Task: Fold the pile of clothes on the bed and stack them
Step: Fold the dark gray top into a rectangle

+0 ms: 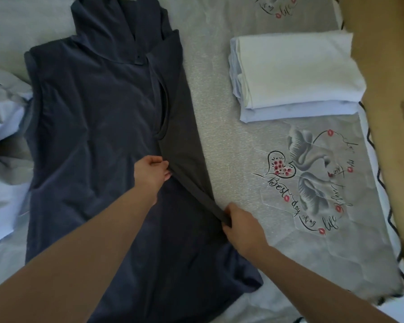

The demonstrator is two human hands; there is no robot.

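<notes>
A dark shirt is spread on the bed. Its folded-over grey edge is pinched by the left hand and the right hand.

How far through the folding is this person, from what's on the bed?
Partway. Done: a folded stack of white and pale blue pieces sits by the bed's right edge. In hand: a dark navy garment lies spread out, and the left hand and right hand both pinch its grey flap, apparently folding it inward. Left: crumpled light clothes wait at the far left, unfolded.
</notes>
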